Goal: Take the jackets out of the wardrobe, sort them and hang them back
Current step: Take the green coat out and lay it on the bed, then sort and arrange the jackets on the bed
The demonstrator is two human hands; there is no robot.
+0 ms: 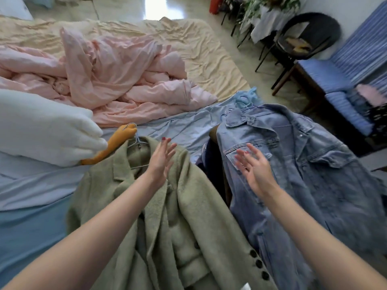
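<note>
Two jackets lie side by side on the bed's near end. A sage green woolly coat (188,216) on a wire hanger (137,143) lies at the centre, dark buttons on its cuff. To its right lies a blue denim jacket (303,174) on a light blue hanger (244,102). A dark garment (211,162) shows between them. My left hand (160,162) hovers over the green coat's collar with fingers straight, holding nothing. Over the denim jacket's chest pocket my right hand (254,166) is spread open, also without a hold.
A white plush toy with an orange beak (62,130) lies at the left beside the coat. A crumpled pink duvet (117,80) covers the bed's middle. A dark chair (303,38) and a blue striped bench (335,80) with folded clothes stand on the right.
</note>
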